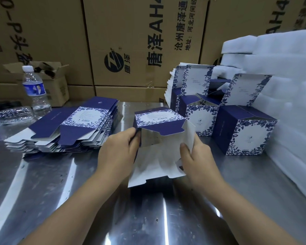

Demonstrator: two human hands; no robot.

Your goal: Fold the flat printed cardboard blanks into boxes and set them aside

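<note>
Currently, a half-opened blank (159,119) is held over the bench (60,191) in both hands. Its left wall is gripped by the left hand (118,149), with the fingers (131,134) curled round the edge. Its right white panel is pinched by the right hand (196,156), thumb on the inner face and the other fingers hidden behind it. The printed panel with floral border and barcode is turned upward. The silvery inside is exposed. A white flap hangs toward the person; whether it touches the bench cannot be told.

Left of the blank, a stack (69,131) of flat blanks lies fanned on the bench. Farther left, a water bottle (34,89) stands upright. Right of the blank and just behind it, folded boxes (244,131) stand on the bench with lid flaps raised. Farther right, white foam (281,85) sheets are piled. Behind the blank, brown cartons (131,41) are stacked as a wall.
</note>
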